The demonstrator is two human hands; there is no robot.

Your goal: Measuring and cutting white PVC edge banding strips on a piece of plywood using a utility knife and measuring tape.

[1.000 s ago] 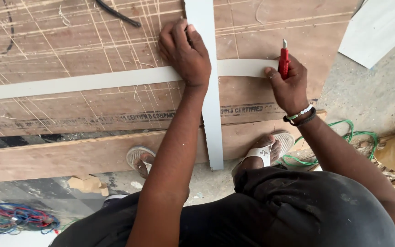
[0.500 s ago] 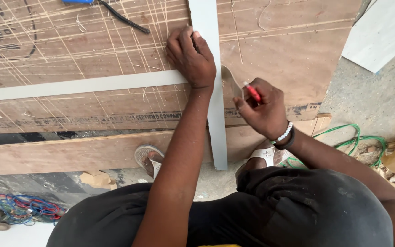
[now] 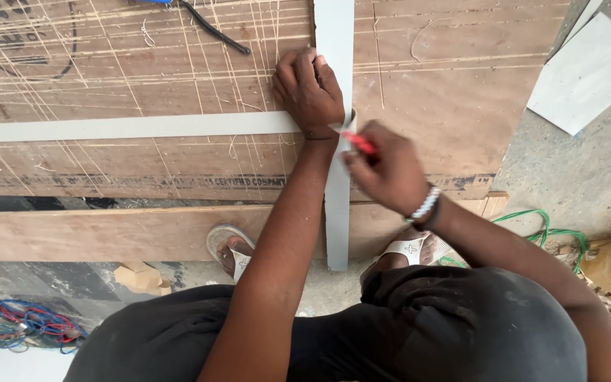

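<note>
Our left hand (image 3: pixel 307 90) lies flat, fingers together and curled slightly, pressing down where the two pale strips cross. We judge this pressure keeps both strips from sliding on the board. Our right hand (image 3: pixel 385 170), at about 4 o'clock from the left and just beside it, is closed in a pinch around a red cutter (image 3: pixel 359 142); its tip points toward 10 o'clock and meets the crossing near the left wrist. We cannot see a blade.

The long grey strip (image 3: pixel 334 28) runs from 12 to 6 o'clock, passing under the left hand and overhanging the near edge of the plywood sheet (image 3: pixel 447 92). The white strip (image 3: pixel 129 127) leaves the crossing toward 9 o'clock and lies flat on the sheet. The sheet is scored with many fine lines, probably a cutting bed. A wooden plank (image 3: pixel 93 230) lies along its near edge.

Outward: a black cable (image 3: pixel 213 32) at 11 o'clock, a white panel (image 3: pixel 592 74) at 2 o'clock on the concrete, a green hose (image 3: pixel 553 233) at 4 o'clock, a tangle of blue and red wires (image 3: pixel 19 329) at 8 o'clock. Our sandalled feet (image 3: pixel 238 255) rest below the plank.

Containers: none in view.
</note>
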